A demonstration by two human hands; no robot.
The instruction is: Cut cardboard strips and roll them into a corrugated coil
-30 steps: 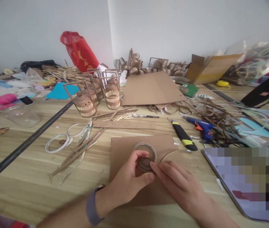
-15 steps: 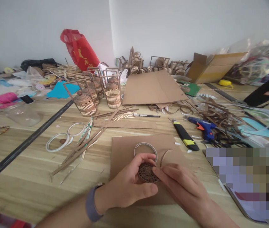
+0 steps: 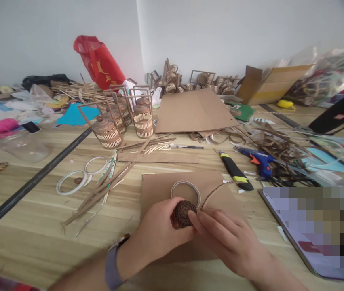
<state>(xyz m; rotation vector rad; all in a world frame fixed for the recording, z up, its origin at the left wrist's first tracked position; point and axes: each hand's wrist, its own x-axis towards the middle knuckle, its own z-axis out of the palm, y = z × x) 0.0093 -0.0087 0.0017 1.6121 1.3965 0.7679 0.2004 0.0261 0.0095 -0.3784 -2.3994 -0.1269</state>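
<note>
A tight round coil of brown corrugated cardboard strip (image 3: pixel 185 211) is held over a flat cardboard sheet (image 3: pixel 155 186). My left hand (image 3: pixel 159 230), with a watch on its wrist, curls round the coil's left side, thumb below and fingers above. At its right edge my right hand (image 3: pixel 228 238) is closed, fingertips pressing the coil and pinching the strip. The strip's loose tail (image 3: pixel 212 193) arcs up and right from these fingers. Just behind the coil, a pale ring (image 3: pixel 173 188) lies on the sheet.
A utility knife (image 3: pixel 235 170) and a blue glue gun (image 3: pixel 259 161) lie to the right, near a tablet-like device (image 3: pixel 296 250). Small lidded baskets (image 3: pixel 107 133) stand behind at left. Cardboard strips (image 3: pixel 99 192) and tape rings (image 3: pixel 58 186) lie on the left.
My left fingers have closed in round the coil, which has turned to face up more. The strip's tail now reaches further right, toward the knife.
</note>
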